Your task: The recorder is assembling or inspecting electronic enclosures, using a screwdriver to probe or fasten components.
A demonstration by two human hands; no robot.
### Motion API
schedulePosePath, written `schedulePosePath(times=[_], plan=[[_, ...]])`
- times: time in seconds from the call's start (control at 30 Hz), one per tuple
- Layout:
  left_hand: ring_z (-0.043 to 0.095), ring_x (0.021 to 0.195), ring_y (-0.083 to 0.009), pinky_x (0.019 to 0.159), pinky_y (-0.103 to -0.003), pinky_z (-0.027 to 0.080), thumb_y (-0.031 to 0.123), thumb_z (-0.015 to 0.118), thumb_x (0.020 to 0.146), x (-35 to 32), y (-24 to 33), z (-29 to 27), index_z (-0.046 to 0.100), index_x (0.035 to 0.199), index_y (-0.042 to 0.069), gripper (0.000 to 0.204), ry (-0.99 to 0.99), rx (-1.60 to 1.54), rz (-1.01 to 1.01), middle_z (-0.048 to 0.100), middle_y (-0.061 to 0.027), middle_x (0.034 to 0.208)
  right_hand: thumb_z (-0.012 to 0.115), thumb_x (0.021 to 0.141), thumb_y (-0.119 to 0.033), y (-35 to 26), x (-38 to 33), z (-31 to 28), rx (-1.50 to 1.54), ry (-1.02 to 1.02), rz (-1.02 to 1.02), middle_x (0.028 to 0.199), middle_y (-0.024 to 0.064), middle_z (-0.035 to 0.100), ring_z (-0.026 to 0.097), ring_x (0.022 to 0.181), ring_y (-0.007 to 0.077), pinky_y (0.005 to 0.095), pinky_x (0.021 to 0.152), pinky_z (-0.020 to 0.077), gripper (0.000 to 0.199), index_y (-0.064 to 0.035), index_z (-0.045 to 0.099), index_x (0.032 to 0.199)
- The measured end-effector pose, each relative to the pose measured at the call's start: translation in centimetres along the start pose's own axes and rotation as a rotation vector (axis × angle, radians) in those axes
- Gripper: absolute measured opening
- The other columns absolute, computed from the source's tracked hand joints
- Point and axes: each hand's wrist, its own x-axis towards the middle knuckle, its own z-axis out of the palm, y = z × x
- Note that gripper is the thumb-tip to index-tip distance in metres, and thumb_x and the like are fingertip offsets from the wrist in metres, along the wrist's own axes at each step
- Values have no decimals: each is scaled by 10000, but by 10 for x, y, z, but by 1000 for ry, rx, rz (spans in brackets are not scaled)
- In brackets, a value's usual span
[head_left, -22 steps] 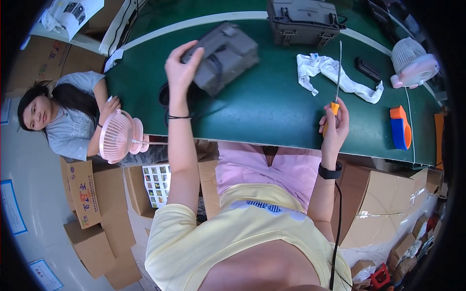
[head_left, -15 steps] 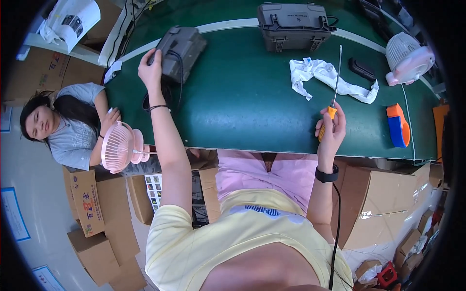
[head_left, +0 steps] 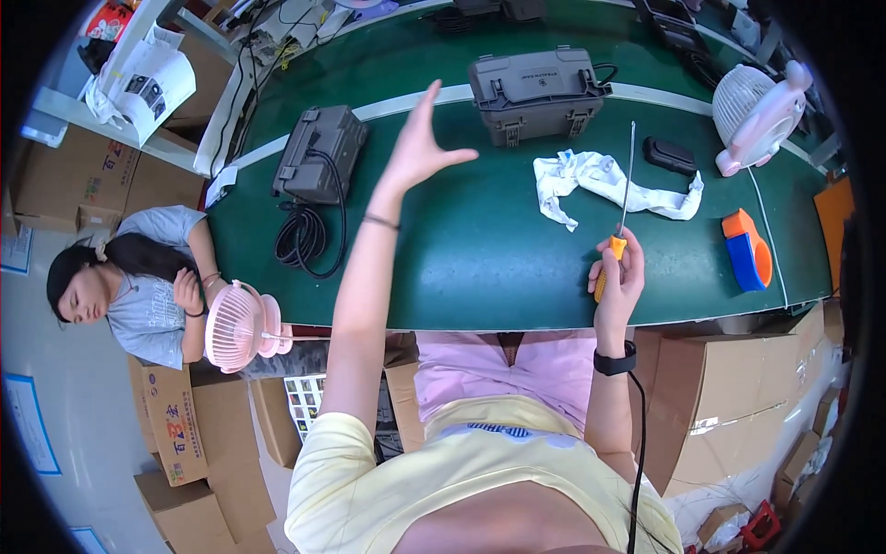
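Observation:
My left hand [head_left: 425, 148] is raised over the green table with thumb and fingers spread, holding nothing. It is between two dark grey latched cases. One case [head_left: 323, 152] lies at the left, with a coiled black cable [head_left: 302, 236] attached. The other case [head_left: 537, 92] stands at the far middle, just right of my left fingertips and apart from them. My right hand [head_left: 620, 275] grips a screwdriver [head_left: 616, 247] by its yellow handle near the table's front edge, its long shaft pointing away from me. Beyond that hand lies a crumpled white strip [head_left: 614, 180].
To the right are a small black case [head_left: 669, 155], an orange and blue tape roll [head_left: 748, 251] and a white and pink fan [head_left: 752, 115]. A pink fan [head_left: 242, 325] sits at the left edge beside a seated person [head_left: 152, 268]. Cardboard boxes [head_left: 729, 406] stand below the table.
My left hand has let go of the left case and moved right toward the middle case. The left case now rests on the table. My right hand still holds the screwdriver.

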Motion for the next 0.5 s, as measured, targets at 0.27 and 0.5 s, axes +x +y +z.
schedulePosePath(times=[0.27,0.5], plan=[[426,1377,-368,1164,-400,348,275,964,563,40,1,71,20,1547,34,1385,-30,-466,-228,406,-263,1469,563,1011,-88,6,6,0,18,-30,5,1013,73,644,553,625,55,181,489,429,381,-19,481,1376],[502,1306,-374,1102,-416,421,309,935,538,-15,5,46,163,1515,21,1278,160,-198,-146,456,-233,1425,553,1018,-91,5,-3,-7,-14,-25,-13,1091,101,658,566,665,56,178,526,452,392,-30,464,1396]])
